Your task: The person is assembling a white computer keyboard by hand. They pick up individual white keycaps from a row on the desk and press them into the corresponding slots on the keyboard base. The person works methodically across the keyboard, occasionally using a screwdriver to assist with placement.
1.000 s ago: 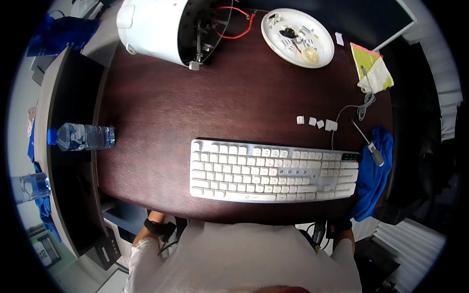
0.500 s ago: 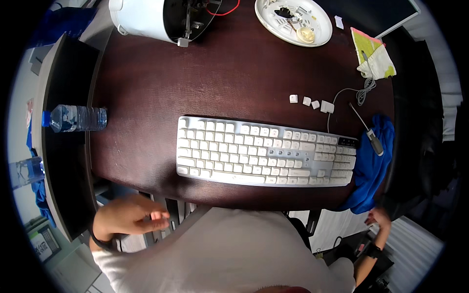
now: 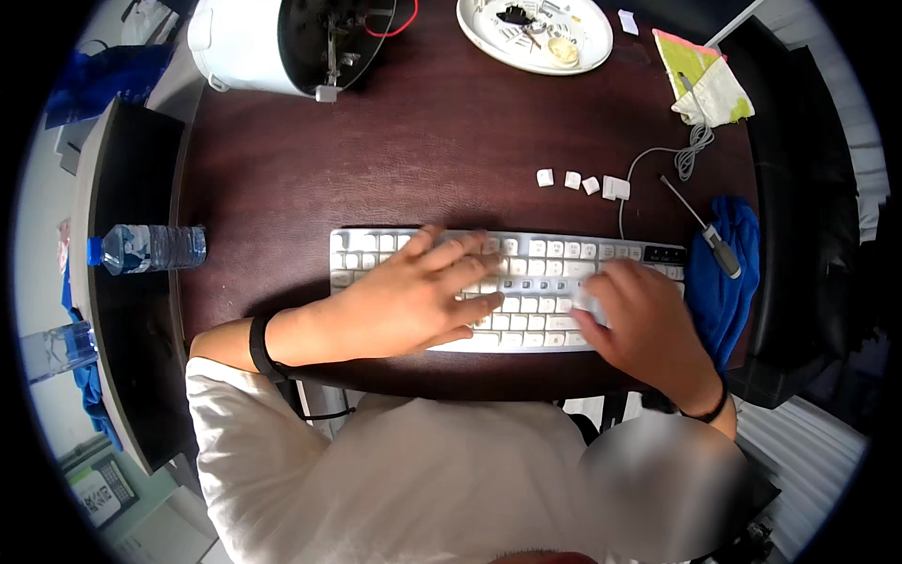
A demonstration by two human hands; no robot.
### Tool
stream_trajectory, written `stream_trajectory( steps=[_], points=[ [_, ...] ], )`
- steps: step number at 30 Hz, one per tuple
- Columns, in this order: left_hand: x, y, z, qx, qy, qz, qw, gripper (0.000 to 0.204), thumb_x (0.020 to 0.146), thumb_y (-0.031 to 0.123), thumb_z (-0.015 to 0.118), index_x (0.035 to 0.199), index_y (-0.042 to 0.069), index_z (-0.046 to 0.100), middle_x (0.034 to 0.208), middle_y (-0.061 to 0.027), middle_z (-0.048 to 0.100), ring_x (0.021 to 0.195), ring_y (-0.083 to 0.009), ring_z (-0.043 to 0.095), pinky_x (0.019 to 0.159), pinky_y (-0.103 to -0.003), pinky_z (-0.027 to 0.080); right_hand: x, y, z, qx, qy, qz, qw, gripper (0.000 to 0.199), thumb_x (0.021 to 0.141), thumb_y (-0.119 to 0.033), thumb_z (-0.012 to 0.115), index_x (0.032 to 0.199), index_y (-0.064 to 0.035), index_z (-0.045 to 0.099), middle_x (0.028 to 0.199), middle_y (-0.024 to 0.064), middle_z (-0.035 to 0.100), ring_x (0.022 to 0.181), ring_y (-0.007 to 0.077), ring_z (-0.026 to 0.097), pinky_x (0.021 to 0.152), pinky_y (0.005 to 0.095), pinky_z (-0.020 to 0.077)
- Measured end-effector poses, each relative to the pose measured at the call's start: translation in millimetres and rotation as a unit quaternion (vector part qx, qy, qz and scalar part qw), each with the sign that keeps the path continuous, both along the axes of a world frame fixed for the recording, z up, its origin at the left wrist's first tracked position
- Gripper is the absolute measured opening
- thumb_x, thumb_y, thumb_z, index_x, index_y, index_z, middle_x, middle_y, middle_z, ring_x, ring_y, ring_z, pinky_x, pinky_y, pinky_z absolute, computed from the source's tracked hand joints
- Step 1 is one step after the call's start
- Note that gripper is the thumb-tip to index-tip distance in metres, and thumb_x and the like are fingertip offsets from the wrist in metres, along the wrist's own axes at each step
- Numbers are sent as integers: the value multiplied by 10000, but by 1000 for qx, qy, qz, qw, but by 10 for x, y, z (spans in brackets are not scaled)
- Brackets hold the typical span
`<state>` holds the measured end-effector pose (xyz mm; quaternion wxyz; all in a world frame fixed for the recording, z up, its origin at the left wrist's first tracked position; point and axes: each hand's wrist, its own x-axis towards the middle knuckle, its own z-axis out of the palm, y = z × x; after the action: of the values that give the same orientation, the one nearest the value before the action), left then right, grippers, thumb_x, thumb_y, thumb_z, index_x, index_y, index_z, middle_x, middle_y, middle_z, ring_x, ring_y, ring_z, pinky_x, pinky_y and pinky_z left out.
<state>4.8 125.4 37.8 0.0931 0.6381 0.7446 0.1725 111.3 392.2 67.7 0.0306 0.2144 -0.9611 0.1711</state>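
Observation:
A white keyboard [image 3: 526, 335] lies across the table in front of me, with several bare key sockets showing in its middle. My left hand [image 3: 413, 291] is over its left half, fingers spread and the fingertips slightly blurred. Over the right part of the keyboard is my right hand [image 3: 644, 324], its thumb and fingers bent and smeared by motion. Whether it holds anything does not show. Behind the keyboard are small white keycaps [image 3: 572, 180] in a loose row, beside a larger white piece [image 3: 615, 188].
To the right, a screwdriver [image 3: 722, 254] rests on a blue cloth [image 3: 738, 296]. A coiled grey cable [image 3: 693, 155] runs toward a yellow-green and white cloth [image 3: 714, 99]. Small parts fill a white plate [image 3: 474, 42]. An opened white appliance [image 3: 240, 47] and a water bottle [image 3: 155, 249] are left.
Both hands have come up from below the table edge onto the keyboard, the left from the lower left, the right from the lower right. The view has shifted slightly.

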Motion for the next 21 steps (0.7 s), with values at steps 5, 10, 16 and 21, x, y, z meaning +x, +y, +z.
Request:
stream_trajectory(
  steps=[5, 10, 16, 21],
  points=[
    [109, -57, 19, -122, -28, 29, 992, 872, 684, 393, 832, 1441, 164, 466, 1571, -183, 237, 1397, -504, 279, 1068, -687, 320, -249, -197, -353, 55, 15, 98, 994, 196, 836, -215, 701, 850, -74, 567, 803, 45, 502, 727, 183, 590, 600, 318, 520],
    [122, -42, -69, -140, -29, 49, 989, 1088, 630, 407, 871, 1531, 183, 305, 1585, -226, 165, 1365, -528, 305, 1046, -709, 317, -276, -253, -465, 85, -50, 102, 990, 239, 812, -246, 735, 904, -77, 592, 857, 38, 541, 766, 184, 617, 662, 325, 535],
    [8, -69, -142, -122, -12, 65, 990, 1153, 637, 418, 863, 1560, 171, 218, 1563, -239, 223, 1327, -529, 358, 1029, -705, 323, -306, -189, -426, 49, -3, 88, 995, 205, 825, -227, 718, 886, -82, 587, 836, 37, 541, 740, 184, 610, 611, 318, 529],
    [-204, -100, -109, -121, -13, 103, 987, 1158, 628, 389, 880, 1555, 159, 225, 1579, -235, 216, 1348, -557, 337, 1057, -694, 305, -369, -153, -372, 59, 1, 74, 996, 218, 821, -243, 724, 897, -92, 585, 844, 37, 532, 778, 194, 591, 639, 323, 510]
  ],
)
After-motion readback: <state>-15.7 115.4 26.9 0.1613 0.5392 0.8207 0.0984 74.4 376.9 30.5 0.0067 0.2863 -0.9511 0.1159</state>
